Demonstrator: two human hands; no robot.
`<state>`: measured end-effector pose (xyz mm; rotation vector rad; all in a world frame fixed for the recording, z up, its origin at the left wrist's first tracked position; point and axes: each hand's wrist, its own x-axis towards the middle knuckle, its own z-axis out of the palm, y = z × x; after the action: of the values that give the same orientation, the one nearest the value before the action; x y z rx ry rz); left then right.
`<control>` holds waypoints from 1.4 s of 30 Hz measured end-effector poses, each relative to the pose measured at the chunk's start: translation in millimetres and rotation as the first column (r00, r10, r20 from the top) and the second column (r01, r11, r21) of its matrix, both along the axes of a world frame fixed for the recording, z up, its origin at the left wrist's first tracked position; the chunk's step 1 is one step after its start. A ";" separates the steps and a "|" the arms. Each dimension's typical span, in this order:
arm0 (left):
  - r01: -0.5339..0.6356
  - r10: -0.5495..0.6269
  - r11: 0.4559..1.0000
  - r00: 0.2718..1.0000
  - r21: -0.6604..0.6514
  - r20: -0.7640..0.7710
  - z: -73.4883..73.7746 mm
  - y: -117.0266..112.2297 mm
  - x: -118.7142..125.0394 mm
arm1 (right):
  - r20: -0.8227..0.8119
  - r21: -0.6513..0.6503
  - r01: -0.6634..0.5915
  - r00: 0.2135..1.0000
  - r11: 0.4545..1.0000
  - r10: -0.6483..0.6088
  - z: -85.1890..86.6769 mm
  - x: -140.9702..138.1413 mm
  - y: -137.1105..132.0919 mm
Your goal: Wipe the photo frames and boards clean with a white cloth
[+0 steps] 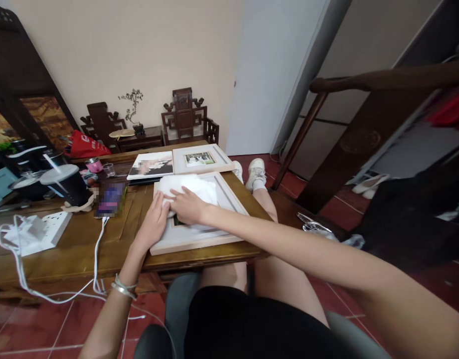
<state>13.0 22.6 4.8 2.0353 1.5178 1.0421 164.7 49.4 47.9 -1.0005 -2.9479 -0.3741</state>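
A pale wooden picture frame (199,239) lies flat on the wooden table (102,239) in front of me. A white cloth (194,187) is spread over its upper part. My right hand (188,205) presses down on the cloth, fingers together and curled over it. My left hand (153,223) rests flat on the frame's left edge, fingertips touching the cloth. A bracelet sits on my left wrist.
Behind the frame lie a second framed photo (201,159) and an unframed print (151,165). A phone (109,199) on a white cable, a power strip (52,225), a lidded dark cup (67,183) and a small pink container (93,165) stand to the left. A dark wooden chair arm (364,80) rises at right.
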 end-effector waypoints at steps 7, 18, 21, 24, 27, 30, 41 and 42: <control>0.013 0.005 0.997 0.971 0.074 -0.238 -1.8 3.4 -3.8 | -0.020 0.058 0.001 1.000 0.998 0.000 5.9 -12.8 70.8; 0.039 -0.008 0.988 0.979 0.150 -0.203 -15.6 10.8 -12.7 | 0.032 -0.044 0.191 0.981 0.981 -0.189 7.2 78.0 70.1; 0.026 0.005 0.991 0.974 0.134 -0.228 -16.2 11.3 -12.2 | 0.039 -0.055 0.277 0.961 0.959 -0.275 13.7 114.6 63.1; 0.028 0.004 0.991 0.970 0.128 -0.242 -15.0 12.4 -11.8 | 0.038 -0.083 0.306 0.952 0.948 -0.304 16.3 136.7 47.2; 0.035 -0.002 0.990 0.972 0.139 -0.237 -14.4 13.4 -12.0 | 0.034 -0.169 0.249 0.968 0.954 -0.247 18.0 143.7 15.6; 0.039 -0.004 0.989 0.972 0.144 -0.237 -14.4 13.7 -12.2 | 0.000 -0.311 0.176 0.983 0.934 -0.185 27.2 145.5 -30.6; 0.069 -0.030 0.990 0.955 0.122 -0.295 -12.5 13.0 -12.4 | 0.051 -0.359 0.344 0.936 0.868 -0.350 36.5 133.9 -42.5; 0.070 -0.031 0.990 0.955 0.122 -0.295 -12.5 12.9 -12.6 | 0.046 -0.307 0.363 0.929 0.880 -0.367 31.9 129.7 -27.5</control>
<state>0.4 35.5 -7.7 2.3953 1.5613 0.8711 294.4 22.0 79.8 -1.5971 -2.8497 0.1103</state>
